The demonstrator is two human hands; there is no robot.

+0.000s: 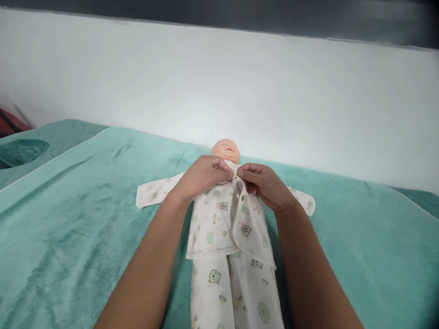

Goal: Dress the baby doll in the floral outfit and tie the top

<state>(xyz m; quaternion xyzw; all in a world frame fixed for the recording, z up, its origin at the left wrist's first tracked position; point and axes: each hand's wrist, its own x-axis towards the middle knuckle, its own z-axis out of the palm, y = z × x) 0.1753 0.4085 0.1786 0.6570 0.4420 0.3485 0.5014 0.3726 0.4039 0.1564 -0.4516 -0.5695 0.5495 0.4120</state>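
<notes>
A baby doll (225, 150) lies on its back, its head toward the wall. It wears a white long-sleeved shirt (211, 224) and matching trousers (212, 294), printed with green and brown animal figures. My left hand (207, 176) pinches the shirt's front edge just below the doll's chin. Opposite it, my right hand (264, 182) pinches the other front edge, the fingertips of both hands almost meeting at a small fastening. Below the hands the shirt front hangs apart, one flap over the other near the hem. Both sleeves stretch out sideways, and the fingertips partly hide the fastening.
A teal plush cover (85, 219) spreads under the doll and to both sides. Behind it rises a white wall (219, 87) with a dark band along the top. A face-hole opening (24, 153) shows in the cover at far left, near a red object (12, 122).
</notes>
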